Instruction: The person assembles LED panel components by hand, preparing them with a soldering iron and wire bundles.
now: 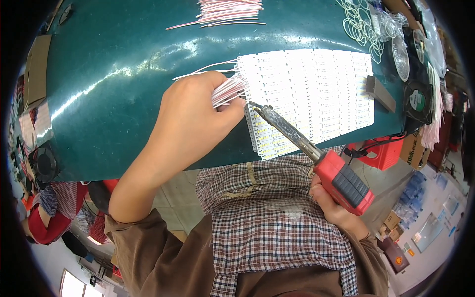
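Soldering appears to be the step in hand: one red-handled soldering iron [327,167], right of centre, is gripped by the right hand [332,208], its tip held at the left edge of one white panel [307,94], centre right. One bundle of wires [228,92], too dense to count, is pinched in the left hand [195,106], near centre. For the next move, a wire end steadied beside the tip seems called for. Beyond, at least two loose wires [208,66] are seen, then one wire pile [230,11], top centre, on the green surface [114,114].
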A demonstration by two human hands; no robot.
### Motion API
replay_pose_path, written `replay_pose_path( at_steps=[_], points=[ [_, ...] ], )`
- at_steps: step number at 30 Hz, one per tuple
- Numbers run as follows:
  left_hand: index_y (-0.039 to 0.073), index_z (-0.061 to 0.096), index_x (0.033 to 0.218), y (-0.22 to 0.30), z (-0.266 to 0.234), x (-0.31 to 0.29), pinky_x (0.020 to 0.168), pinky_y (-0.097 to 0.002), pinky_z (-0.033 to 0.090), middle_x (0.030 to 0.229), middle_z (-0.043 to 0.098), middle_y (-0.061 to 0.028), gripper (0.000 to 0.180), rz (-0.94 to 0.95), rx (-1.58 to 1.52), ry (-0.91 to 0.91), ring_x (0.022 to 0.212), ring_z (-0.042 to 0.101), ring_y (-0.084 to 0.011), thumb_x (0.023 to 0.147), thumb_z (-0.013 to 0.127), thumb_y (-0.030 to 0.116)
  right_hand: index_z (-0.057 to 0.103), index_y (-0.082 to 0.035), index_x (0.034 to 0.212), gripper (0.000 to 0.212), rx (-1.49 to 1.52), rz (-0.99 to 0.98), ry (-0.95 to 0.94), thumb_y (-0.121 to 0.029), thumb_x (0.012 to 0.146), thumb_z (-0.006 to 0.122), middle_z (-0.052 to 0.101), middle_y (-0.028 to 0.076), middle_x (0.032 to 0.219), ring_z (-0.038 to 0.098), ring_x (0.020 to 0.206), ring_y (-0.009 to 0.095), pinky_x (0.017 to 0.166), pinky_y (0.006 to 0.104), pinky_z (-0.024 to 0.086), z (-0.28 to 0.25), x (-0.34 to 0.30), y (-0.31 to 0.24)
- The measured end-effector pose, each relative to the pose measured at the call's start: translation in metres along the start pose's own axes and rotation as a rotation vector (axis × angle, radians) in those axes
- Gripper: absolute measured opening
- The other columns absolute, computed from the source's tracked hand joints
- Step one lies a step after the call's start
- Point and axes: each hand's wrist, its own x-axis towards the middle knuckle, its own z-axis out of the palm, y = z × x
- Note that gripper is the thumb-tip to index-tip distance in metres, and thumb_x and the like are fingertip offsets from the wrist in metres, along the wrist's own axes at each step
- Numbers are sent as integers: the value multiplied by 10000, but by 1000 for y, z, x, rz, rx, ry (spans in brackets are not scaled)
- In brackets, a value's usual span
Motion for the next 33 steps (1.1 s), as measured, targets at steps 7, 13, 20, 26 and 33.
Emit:
replay_pose_path(
  at_steps=[7, 13, 20, 26, 33],
  points=[
    [-51, 669, 823, 8, -3, 1, 667, -426, 503, 747, 661, -206, 235, -48, 42, -13, 696, 652, -357, 793, 669, 182, 667, 23, 998, 249, -37, -55, 24, -28, 768, 747, 659, 135, 825, 653, 625, 258, 538, 319, 506, -5, -6, 2],
    [-39, 629, 851, -1, -1, 0, 555, -309, 416, 687, 601, -78, 195, 20, -7, -9, 610, 523, -119, 867, 666, 152, 669, 14, 990, 227, 59, 62, 65, -35, 781, 740, 662, 129, 829, 654, 639, 256, 543, 321, 494, -2, -8, 0],
    [-21, 661, 1057, 4, -33, -6, 551, -206, 429, 794, 676, -29, 263, -140, -164, 106, 638, 571, -67, 991, 596, 226, 675, 7, 995, 219, 81, 89, 48, -40, 791, 740, 676, 122, 841, 666, 660, 252, 567, 318, 506, -6, -12, 0],
    [-29, 658, 1064, 13, -46, -14, 606, -221, 461, 787, 663, -35, 207, -12, -214, 197, 665, 594, -73, 960, 635, 148, 678, 4, 992, 219, 114, 108, 67, -44, 790, 745, 683, 120, 846, 675, 672, 249, 572, 312, 512, -8, -13, -1],
    [-13, 652, 889, 9, -12, -13, 631, -235, 447, 745, 624, -14, 137, -22, -194, 3, 693, 571, -71, 906, 695, 116, 674, 10, 999, 229, 51, 63, 56, -56, 792, 745, 665, 127, 839, 662, 650, 255, 556, 318, 502, -6, -14, 3]
  ],
)
